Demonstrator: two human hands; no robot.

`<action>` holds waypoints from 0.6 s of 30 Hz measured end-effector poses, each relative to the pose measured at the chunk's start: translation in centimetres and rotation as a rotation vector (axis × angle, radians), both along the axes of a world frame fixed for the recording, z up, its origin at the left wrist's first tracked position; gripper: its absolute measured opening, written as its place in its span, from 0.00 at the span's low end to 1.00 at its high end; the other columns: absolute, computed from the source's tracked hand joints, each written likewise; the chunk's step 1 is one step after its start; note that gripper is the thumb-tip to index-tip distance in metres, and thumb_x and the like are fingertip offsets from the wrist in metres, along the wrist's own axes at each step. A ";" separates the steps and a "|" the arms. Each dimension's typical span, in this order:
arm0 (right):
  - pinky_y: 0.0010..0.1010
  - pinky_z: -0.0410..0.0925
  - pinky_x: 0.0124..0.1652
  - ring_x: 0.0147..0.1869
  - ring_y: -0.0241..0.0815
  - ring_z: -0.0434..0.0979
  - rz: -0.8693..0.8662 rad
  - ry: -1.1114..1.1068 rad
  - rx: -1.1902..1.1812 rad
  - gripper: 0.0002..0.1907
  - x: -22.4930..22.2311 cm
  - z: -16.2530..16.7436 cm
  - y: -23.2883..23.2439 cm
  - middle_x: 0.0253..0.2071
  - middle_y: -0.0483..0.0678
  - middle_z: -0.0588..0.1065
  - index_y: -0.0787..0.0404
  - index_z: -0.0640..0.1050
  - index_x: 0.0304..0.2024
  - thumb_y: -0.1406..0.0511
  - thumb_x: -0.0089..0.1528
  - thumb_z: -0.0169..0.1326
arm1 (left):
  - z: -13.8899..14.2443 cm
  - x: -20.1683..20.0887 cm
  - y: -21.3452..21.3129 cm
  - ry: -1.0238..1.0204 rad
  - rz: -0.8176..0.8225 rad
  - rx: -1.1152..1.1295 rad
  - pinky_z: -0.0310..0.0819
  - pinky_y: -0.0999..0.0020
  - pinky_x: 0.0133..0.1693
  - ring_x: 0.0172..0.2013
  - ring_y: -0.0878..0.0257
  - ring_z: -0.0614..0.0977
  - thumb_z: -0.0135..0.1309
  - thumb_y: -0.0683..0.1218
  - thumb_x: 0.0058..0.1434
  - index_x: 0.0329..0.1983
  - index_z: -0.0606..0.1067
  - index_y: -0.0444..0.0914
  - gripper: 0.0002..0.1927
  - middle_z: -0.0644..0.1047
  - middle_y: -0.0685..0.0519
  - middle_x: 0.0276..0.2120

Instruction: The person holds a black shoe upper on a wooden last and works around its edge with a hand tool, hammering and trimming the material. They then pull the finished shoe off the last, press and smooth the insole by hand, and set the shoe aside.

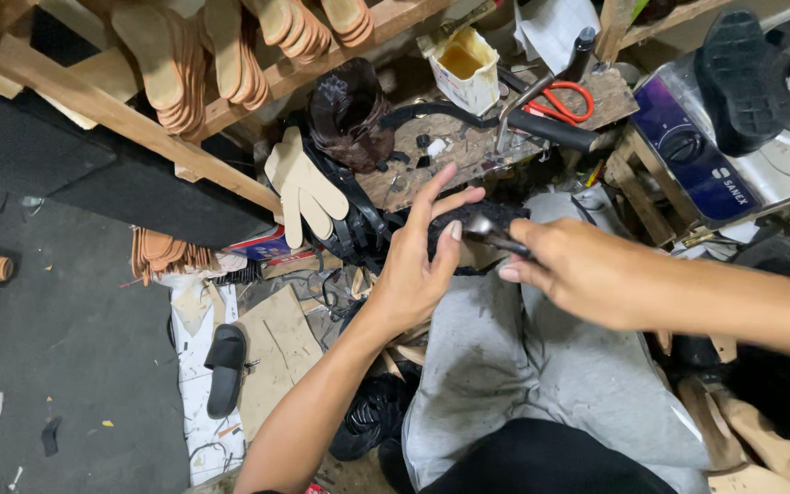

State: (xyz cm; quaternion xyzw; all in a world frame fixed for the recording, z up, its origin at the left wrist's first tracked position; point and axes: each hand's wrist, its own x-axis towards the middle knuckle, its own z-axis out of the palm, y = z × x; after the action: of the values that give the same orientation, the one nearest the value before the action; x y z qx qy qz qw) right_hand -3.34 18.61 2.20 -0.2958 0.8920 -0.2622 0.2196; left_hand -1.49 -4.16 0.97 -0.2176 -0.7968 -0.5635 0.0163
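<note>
Centrally, left hand (413, 274) steadying black sole (477, 220), right hand (578, 270) grip on hammer (491, 233) (cluttered bench (468, 146) behind)

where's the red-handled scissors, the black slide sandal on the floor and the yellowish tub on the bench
red-handled scissors (563, 102), head view, on the red handle loops
black slide sandal (226, 368), head view, on its middle
yellowish tub (464, 66), head view, on its front wall
</note>
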 end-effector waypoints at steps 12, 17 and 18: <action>0.49 0.74 0.32 0.29 0.60 0.80 -0.154 -0.358 -0.246 0.15 1.1 -2.4 -0.5 0.24 0.60 0.77 0.64 0.71 0.42 0.58 0.66 0.52 | 0.5 0.7 -0.5 0.000 0.007 -0.065 0.65 0.67 0.65 0.62 0.62 0.77 0.42 0.40 0.74 0.76 0.54 0.36 0.28 0.75 0.46 0.65; 0.55 0.67 0.32 0.35 0.70 0.76 -0.126 0.166 -0.218 0.16 2.9 -2.6 -2.1 0.29 0.63 0.76 0.65 0.67 0.45 0.59 0.65 0.52 | 0.3 0.7 -0.5 -0.352 0.053 0.092 0.64 0.62 0.50 0.53 0.62 0.75 0.43 0.40 0.72 0.74 0.57 0.35 0.27 0.74 0.46 0.67; 0.55 0.67 0.32 0.36 0.71 0.76 -0.114 0.217 -0.240 0.17 3.1 -3.0 -2.2 0.30 0.64 0.76 0.67 0.66 0.41 0.59 0.65 0.53 | 0.2 0.7 -0.5 -0.291 0.023 0.118 0.63 0.63 0.59 0.60 0.61 0.73 0.44 0.39 0.73 0.74 0.57 0.35 0.26 0.73 0.45 0.66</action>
State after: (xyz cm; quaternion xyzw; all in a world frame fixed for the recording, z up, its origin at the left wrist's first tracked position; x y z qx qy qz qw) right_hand -0.28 16.44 -0.78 -0.2954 0.8880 -0.3453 0.0700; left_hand -0.78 -4.66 1.19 -0.1232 -0.7586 -0.6347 -0.0803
